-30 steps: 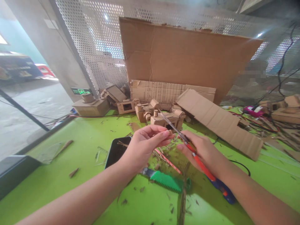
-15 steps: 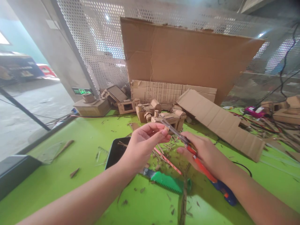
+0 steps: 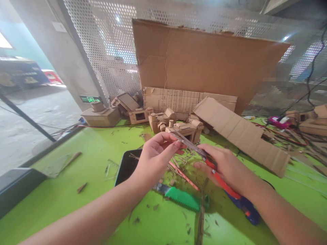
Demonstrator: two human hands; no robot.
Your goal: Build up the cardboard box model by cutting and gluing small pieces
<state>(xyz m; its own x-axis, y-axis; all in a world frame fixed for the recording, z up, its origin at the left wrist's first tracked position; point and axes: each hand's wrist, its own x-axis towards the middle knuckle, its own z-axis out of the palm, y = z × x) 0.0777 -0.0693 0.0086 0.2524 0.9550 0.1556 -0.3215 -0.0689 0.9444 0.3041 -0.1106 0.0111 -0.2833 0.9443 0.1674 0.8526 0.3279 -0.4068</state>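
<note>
My left hand (image 3: 159, 151) is closed in a pinch, thumb against fingertips, on a small tan piece mostly hidden by the fingers. My right hand (image 3: 227, 166) is wrapped round a red-handled tool with long, slim metal jaws (image 3: 190, 144); whether it is scissors or pliers I cannot tell. The jaws reach up and left to the left fingertips. Below the hands lies a green-handled utility knife (image 3: 182, 198), with a pink striped stick (image 3: 185, 176) just above it. A dark tray or case (image 3: 126, 166) is partly behind my left wrist.
Small cardboard models (image 3: 176, 124) stand at the back of the green table (image 3: 97, 204). A cut cardboard sheet (image 3: 240, 134) leans at the right, before a large upright cardboard panel (image 3: 204, 61). A blue tool (image 3: 246, 207) lies under my right forearm. Scraps are scattered around.
The metal jaws have tipped slightly lower against the left fingertips, and the tan piece shows less. My right hand has shifted a little to the right; the left stays nearly still.
</note>
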